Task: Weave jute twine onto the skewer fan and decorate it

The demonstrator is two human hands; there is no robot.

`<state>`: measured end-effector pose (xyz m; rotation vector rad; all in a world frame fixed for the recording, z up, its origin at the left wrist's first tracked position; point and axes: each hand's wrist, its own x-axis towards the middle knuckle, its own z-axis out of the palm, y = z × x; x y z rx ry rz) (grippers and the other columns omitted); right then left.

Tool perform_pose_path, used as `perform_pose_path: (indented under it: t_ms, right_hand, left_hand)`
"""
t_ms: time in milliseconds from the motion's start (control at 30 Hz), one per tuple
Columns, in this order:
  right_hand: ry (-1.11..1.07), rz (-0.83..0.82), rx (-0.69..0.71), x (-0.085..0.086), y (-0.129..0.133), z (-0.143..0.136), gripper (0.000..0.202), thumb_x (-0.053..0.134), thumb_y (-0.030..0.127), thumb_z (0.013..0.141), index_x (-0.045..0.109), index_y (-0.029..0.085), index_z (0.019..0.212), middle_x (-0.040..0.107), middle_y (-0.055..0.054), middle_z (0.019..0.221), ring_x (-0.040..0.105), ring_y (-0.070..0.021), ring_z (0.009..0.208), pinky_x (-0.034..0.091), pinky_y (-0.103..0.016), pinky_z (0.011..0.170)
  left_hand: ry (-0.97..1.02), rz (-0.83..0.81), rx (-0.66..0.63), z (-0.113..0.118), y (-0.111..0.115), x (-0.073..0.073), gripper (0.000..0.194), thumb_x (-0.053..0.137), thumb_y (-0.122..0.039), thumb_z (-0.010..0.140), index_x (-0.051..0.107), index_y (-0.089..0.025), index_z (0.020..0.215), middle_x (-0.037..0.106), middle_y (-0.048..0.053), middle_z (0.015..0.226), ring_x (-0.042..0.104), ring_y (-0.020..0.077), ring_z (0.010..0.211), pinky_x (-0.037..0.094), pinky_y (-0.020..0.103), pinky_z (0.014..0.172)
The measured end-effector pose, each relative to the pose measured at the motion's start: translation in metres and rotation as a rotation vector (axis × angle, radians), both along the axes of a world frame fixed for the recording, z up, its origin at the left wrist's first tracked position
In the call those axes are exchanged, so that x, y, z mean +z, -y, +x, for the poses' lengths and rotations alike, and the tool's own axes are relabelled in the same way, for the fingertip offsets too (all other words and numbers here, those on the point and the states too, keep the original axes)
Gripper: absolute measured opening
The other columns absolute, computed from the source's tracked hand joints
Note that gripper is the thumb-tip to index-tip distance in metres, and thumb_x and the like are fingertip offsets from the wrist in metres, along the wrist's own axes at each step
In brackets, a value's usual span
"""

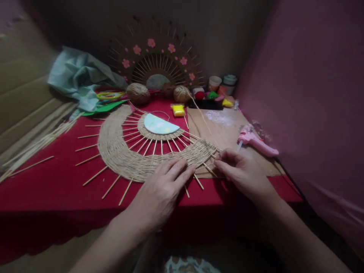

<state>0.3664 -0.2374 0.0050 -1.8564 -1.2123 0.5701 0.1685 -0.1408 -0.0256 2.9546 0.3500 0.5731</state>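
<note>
Red cloth (62, 193) covered the table, with purple fabric (318, 94) hanging at the right and a dim wall (227, 34) behind. On the cloth lay a woven fan (113, 151), its curved twine band laced over thin radiating sticks (92, 178), with a pale blue half-disc (159, 124) on the small woven part at its center. The fan's right end lay over the edge of a brown cardboard sheet (236, 121). The left hand (165, 184) rested palm down on the lower right of the band, fingers extended over the weave rather than closed around it. At that right end the right hand (241, 168) was curled, thumb and fingertips drawn toward each other beside the stick tips; whether they pinched a strand could not be told. A pink glue gun (257, 142) lay on the cardboard beyond the right hand. Farther back were two balls of twine, one larger (138, 93) and one smaller (181, 94), a yellow packet (178, 110), a white cup (214, 82) and a flowered fan (159, 47) standing upright.
</note>
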Motion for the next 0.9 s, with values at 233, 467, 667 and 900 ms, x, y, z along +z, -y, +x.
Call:
perform_pose_path:
  t_ms: [233,467,667,900]
  right_hand:
    - [0.221,-0.043,0.011,-0.001,0.020,-0.005,0.013,0.049,0.021,0.077,0.056,0.018,0.066,0.057,-0.001,0.059,0.052,-0.0125,0.056,0.039,-0.026,0.055]
    - [0.469,-0.157,0.000,-0.004,0.022,-0.008,0.012,0.047,0.020,0.074,0.052,0.020,0.063,0.054,-0.002,0.062,0.049,-0.0158,0.061,0.036,-0.027,0.057]
    - [0.596,-0.111,0.006,-0.002,0.012,-0.003,0.013,0.046,0.019,0.078,0.056,0.018,0.070,0.061,-0.005,0.069,0.053,-0.0163,0.065,0.036,-0.027,0.060]
    - [0.625,-0.108,-0.029,0.000,-0.008,0.008,0.014,0.049,0.024,0.081,0.060,0.020,0.074,0.065,-0.004,0.068,0.053,-0.0143,0.057,0.035,-0.027,0.054]
  left_hand:
    - [-0.044,0.010,-0.032,0.000,0.000,0.003,0.047,0.041,-0.012,0.090,0.046,-0.026,0.135,0.047,0.015,0.128,0.043,0.0296,0.114,0.043,0.049,0.090]
    - [-0.033,0.018,-0.038,-0.001,-0.001,0.003,0.045,0.040,-0.011,0.090,0.051,-0.025,0.131,0.047,0.017,0.126,0.043,0.0299,0.113,0.043,0.050,0.090]
    - [-0.015,0.008,-0.034,0.001,-0.001,0.001,0.044,0.040,-0.012,0.091,0.051,-0.028,0.130,0.047,0.014,0.127,0.043,0.0284,0.113,0.043,0.048,0.089]
    - [-0.004,-0.081,-0.021,0.000,-0.005,0.008,0.038,0.036,-0.014,0.093,0.052,-0.022,0.126,0.050,0.012,0.121,0.045,0.0234,0.109,0.043,0.041,0.089]
